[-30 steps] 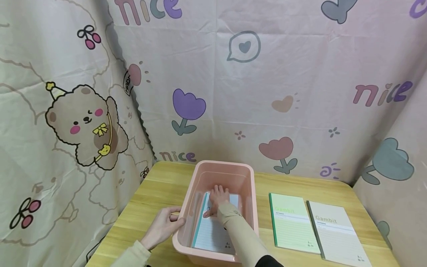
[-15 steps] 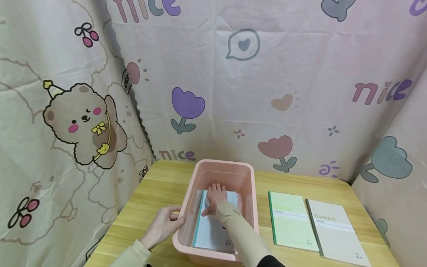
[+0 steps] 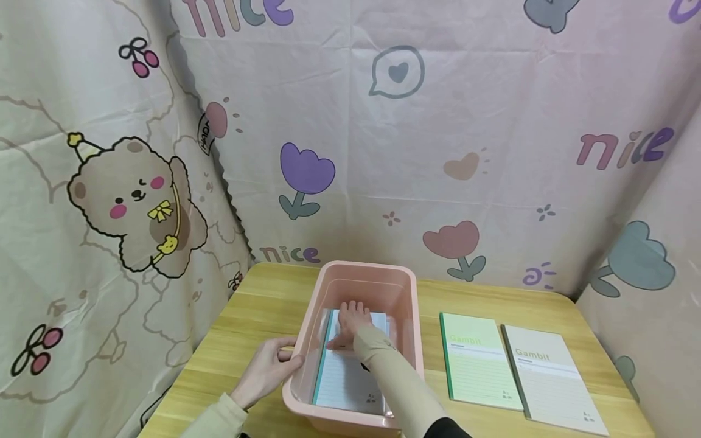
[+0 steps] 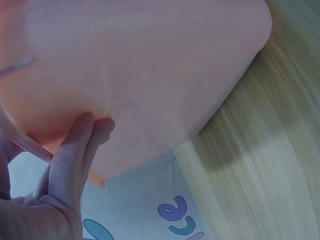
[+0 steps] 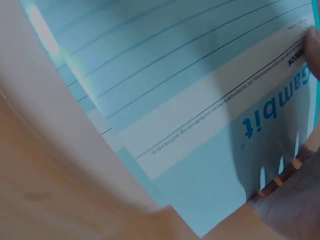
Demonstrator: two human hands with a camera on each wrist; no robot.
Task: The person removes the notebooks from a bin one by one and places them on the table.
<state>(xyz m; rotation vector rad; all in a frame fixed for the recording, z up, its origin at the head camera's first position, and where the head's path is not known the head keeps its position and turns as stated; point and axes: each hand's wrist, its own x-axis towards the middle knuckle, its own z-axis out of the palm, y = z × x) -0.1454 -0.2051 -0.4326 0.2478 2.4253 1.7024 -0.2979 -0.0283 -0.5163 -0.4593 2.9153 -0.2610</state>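
Note:
A pink plastic bin (image 3: 409, 340) stands on the table, with a blue "Gambit" notebook (image 3: 345, 380) lying inside, its teal spine to the left. My left hand (image 3: 268, 368) holds the bin's left rim; in the left wrist view my fingers (image 4: 75, 150) lie along the outside wall. Reaching into the bin, my right hand (image 3: 353, 322) rests over the upper part of the notebook with fingers spread and pointing away. In the right wrist view, the thumb (image 5: 314, 52) is by the spine and the other fingers (image 5: 290, 175) are at the top edge.
Right of the bin lie a green "Gambit" notebook (image 3: 482, 365) and a grey-beige one (image 3: 558, 383), side by side. The wooden table (image 3: 279, 286) ends at a printed cloth backdrop (image 3: 394, 152). A dark cord (image 3: 156, 407) hangs at the table's left edge.
The blue notebook has slid slightly left and away inside the bin, together with my right hand. My left hand has kept its hold on the rim.

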